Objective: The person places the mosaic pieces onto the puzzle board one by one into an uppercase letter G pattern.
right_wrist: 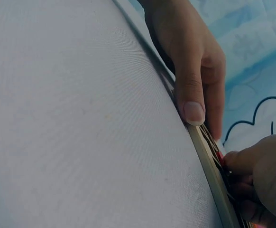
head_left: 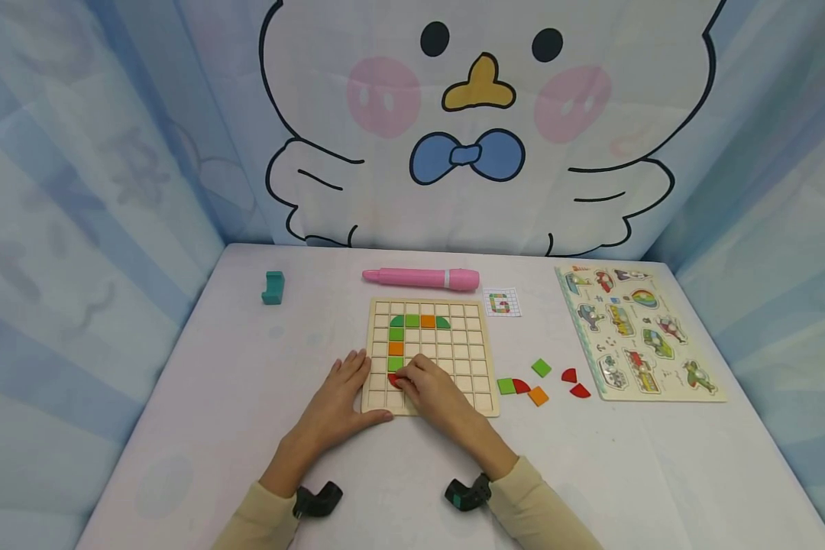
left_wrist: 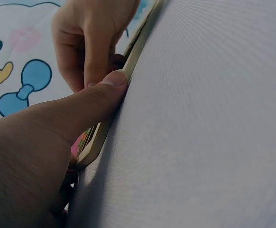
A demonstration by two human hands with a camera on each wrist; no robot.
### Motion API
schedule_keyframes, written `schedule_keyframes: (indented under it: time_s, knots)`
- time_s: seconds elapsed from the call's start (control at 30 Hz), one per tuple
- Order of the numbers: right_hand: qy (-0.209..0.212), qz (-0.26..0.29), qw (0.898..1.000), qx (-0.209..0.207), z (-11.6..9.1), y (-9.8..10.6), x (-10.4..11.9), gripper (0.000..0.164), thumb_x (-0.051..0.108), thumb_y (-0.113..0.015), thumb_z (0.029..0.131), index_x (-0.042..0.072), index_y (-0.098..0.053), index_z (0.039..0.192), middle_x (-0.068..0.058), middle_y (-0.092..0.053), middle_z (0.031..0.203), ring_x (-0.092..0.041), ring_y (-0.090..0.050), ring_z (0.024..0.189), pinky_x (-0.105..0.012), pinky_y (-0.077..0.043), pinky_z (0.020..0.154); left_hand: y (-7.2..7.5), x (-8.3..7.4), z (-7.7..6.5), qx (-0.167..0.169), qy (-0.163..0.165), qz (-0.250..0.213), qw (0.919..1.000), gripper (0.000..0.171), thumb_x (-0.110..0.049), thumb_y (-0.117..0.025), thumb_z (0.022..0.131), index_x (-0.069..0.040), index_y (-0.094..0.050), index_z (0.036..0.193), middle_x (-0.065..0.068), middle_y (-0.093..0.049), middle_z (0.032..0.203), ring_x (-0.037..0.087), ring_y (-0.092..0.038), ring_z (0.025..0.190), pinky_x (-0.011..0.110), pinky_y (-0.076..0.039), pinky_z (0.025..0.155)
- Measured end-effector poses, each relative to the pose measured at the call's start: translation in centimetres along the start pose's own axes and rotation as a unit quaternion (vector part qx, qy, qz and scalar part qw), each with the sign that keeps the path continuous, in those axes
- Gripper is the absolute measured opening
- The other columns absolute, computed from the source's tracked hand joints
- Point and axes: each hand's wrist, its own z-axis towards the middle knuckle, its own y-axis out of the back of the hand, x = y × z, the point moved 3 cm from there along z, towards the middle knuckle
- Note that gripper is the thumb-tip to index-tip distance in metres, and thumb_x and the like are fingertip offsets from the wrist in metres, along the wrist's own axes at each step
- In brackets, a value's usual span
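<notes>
A wooden grid board (head_left: 467, 382) lies on the table in front of me. My left hand (head_left: 333, 401) rests at its lower left corner with fingers extended, the thumb along the near edge. With curled fingers, my right hand (head_left: 435, 389) pinches a red quarter-circle tile (head_left: 393, 380) at a cell in the lower left of the grid; its fingertips partly cover the tile. Above that tile a column runs up through a green square (head_left: 395, 363) and an orange square (head_left: 396, 348). Along the top, a row of green and orange tiles ends in a green rounded tile (head_left: 443, 323).
Right of the board lie loose tiles, among them a green square (head_left: 541, 368), an orange square (head_left: 538, 396) and a red piece (head_left: 580, 391). Behind it are a pink pen (head_left: 412, 278) and a pattern card (head_left: 502, 302). A picture puzzle board (head_left: 649, 336) and a teal block (head_left: 273, 288) flank them.
</notes>
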Motion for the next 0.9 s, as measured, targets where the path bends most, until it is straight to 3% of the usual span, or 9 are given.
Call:
schedule_keyframes:
  time_s: [0.33, 0.9]
  knots:
    - [0.014, -0.015, 1.0, -0.008, 0.1, -0.2, 0.2, 0.017, 0.02, -0.072, 0.093, 0.006, -0.075, 0.102, 0.0, -0.061, 0.091, -0.006, -0.055, 0.077, -0.021, -0.056, 0.068, 0.0, 0.1, -0.1, 0.006, 0.007, 0.004, 1.0, 0.104, -0.065, -0.072, 0.081, 0.002, -0.037, 0.152, 0.016, -0.033, 0.162, 0.031, -0.023, 0.155, 0.049, -0.018, 0.129]
    - [0.001, 0.001, 1.0, -0.002, 0.3, 1.2, 0.1, 0.02, 0.024, -0.072, 0.094, 0.007, -0.072, 0.105, 0.0, -0.061, 0.096, -0.007, -0.054, 0.08, -0.023, -0.055, 0.072, 0.3, -0.1, -0.1, 0.006, 0.004, -0.003, 1.0, 0.103, -0.064, -0.073, 0.081, 0.001, -0.037, 0.152, 0.015, -0.032, 0.163, 0.03, -0.023, 0.155, 0.048, -0.017, 0.129]
